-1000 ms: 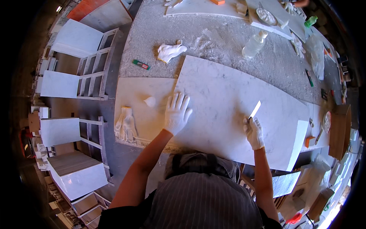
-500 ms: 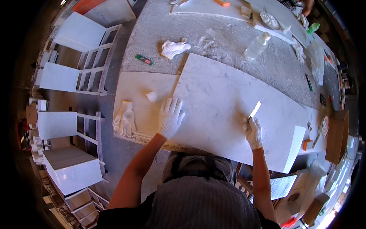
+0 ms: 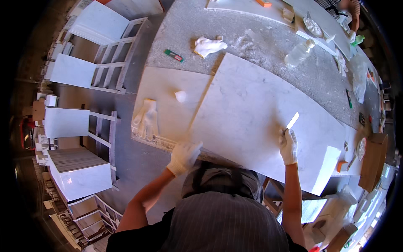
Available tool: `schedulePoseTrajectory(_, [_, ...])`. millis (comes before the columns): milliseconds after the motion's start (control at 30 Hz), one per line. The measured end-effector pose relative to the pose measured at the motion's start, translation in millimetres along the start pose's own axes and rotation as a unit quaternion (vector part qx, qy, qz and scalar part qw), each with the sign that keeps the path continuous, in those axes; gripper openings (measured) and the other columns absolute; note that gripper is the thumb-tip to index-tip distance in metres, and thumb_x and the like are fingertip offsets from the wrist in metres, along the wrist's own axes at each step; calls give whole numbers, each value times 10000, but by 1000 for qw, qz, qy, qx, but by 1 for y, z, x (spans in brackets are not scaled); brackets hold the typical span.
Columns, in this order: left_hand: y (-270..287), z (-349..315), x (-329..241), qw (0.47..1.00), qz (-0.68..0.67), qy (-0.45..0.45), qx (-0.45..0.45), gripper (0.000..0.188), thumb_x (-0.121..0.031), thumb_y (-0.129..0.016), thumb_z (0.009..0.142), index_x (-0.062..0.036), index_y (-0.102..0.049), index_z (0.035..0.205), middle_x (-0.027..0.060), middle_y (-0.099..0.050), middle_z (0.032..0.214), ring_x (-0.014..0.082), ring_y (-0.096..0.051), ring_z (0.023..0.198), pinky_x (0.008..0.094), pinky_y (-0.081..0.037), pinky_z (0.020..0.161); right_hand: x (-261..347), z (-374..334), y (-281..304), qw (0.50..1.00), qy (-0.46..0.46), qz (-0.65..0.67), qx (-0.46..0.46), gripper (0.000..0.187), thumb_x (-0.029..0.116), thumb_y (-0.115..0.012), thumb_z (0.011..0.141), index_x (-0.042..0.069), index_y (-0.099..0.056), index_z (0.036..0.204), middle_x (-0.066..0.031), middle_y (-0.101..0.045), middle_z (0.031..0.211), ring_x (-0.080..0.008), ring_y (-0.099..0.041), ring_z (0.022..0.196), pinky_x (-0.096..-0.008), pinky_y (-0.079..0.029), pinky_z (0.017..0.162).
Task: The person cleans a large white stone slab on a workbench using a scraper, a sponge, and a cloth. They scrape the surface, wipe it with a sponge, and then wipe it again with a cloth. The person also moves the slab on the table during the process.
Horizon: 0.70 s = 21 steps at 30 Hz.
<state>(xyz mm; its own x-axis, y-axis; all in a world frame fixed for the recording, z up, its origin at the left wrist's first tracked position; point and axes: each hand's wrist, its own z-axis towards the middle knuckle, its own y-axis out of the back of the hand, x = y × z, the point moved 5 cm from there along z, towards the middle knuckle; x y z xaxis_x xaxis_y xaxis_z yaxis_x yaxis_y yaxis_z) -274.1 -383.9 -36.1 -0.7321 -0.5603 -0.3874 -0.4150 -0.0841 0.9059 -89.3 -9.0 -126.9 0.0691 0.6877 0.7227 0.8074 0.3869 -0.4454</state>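
A large white marble-look slab (image 3: 252, 113) lies at an angle, overlapping a second pale slab (image 3: 168, 84) on the left. My right hand (image 3: 288, 147), in a white knit glove, is closed round a flat-bladed scraper (image 3: 293, 120) and rests over the upper slab's right half; the blade points up and away. My left hand (image 3: 184, 157), also gloved, is at the slab's near left corner by the table edge. Its fingers are blurred and partly hidden, so their grip is unclear. A small white lump (image 3: 180, 96) and a spare glove (image 3: 147, 119) lie on the lower slab.
Farther back on the dusty table (image 3: 180, 29) are a crumpled glove (image 3: 210, 46), a green utility knife (image 3: 174, 55) and a clear bottle (image 3: 299, 53). Racks with white panels (image 3: 67, 122) stand at left, a cardboard box (image 3: 373, 161) at right. Another person (image 3: 354, 17) is at the far right.
My left hand has drawn back from the slab's left side to its near corner. My right hand still holds the scraper at the same part of the slab. The view has shifted slightly.
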Motion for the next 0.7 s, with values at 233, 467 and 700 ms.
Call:
schedulePoseTrajectory(233, [2, 1, -16, 988, -22, -128, -89, 322, -115, -664, 829, -47, -655, 1144, 131, -675, 1076, 326, -622, 1063, 457, -490, 893, -3, -3, -8, 998, 20, -55, 22, 118, 175, -556, 1028, 68, -605, 1038, -40, -664, 986, -75, -575, 788, -200, -456, 641])
schedulePoseTrajectory(467, [15, -9, 3, 991, -55, -84, -91, 220, -160, -643, 862, -65, -679, 1057, 90, -692, 844, 308, -658, 788, 425, -501, 718, -38, -47, -33, 984, 23, -171, -40, 187, 191, -534, 1034, 28, -623, 1060, -21, -637, 903, -82, -561, 760, -233, -479, 660])
schedulePoseTrajectory(700, [10, 20, 7, 984, -109, -79, -121, 162, -167, -677, 868, -62, -670, 745, 110, -624, 675, 322, -601, 636, 441, -450, 612, -80, -90, -81, 936, 34, -351, -11, 250, 232, -609, 963, 2, -677, 1034, -62, -716, 868, -125, -637, 798, -299, -509, 733])
